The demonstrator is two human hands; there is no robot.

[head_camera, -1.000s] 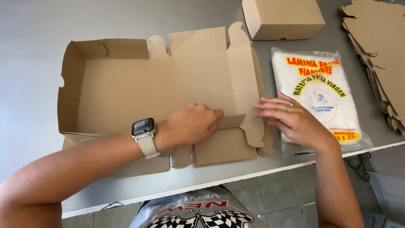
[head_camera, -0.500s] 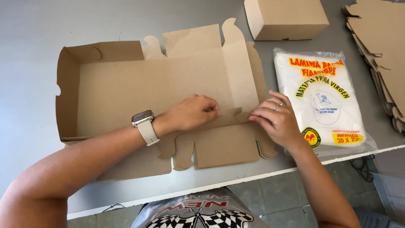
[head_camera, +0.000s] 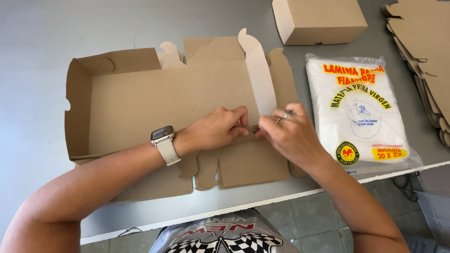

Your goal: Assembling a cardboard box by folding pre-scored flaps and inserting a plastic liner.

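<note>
We see a half-folded cardboard box blank (head_camera: 154, 103) lying flat on the grey table (head_camera: 37, 42), its left wall already upright. Our left hand (head_camera: 213, 131) and right hand (head_camera: 288, 136) meet at the near fold line, fingertips pinching the front flap beside the raised right panel (head_camera: 260, 75). Risks, as we judge them: uneven pressure could crease the flap off its score, a tab could tear, or the overhanging near flaps could slip toward the table edge. A plastic bag pack (head_camera: 361, 112) lies just right.
</note>
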